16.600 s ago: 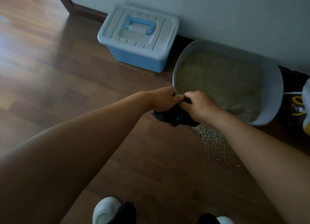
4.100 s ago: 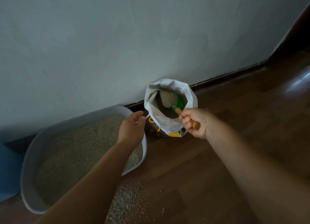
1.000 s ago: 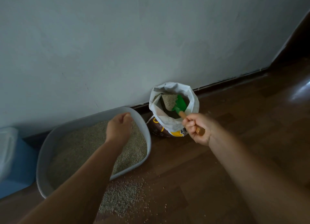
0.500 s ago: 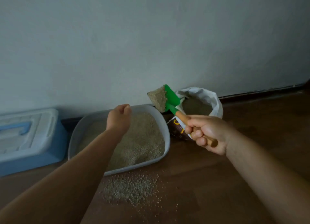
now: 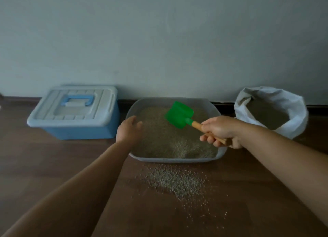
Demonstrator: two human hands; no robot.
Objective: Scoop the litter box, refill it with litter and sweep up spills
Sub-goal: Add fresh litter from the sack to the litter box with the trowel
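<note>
A grey litter box (image 5: 177, 159) full of beige litter sits on the wooden floor against the wall. My right hand (image 5: 221, 131) grips the wooden handle of a green scoop (image 5: 179, 115), whose blade is tipped face down over the litter. My left hand (image 5: 128, 130) hovers at the box's left rim with relaxed fingers and holds nothing. An open white litter bag (image 5: 291, 105) stands to the right of the box. Spilled litter (image 5: 175, 180) lies on the floor in front of the box.
A blue storage bin with a grey lid and blue handle (image 5: 74, 112) stands left of the litter box. The pale wall (image 5: 159, 41) runs right behind all three. Dark wooden floor (image 5: 53, 165) spreads in front.
My right hand has carried the loaded scoop from the bag over the litter box and turned it over; its blade now shows no litter. The view swung left.
</note>
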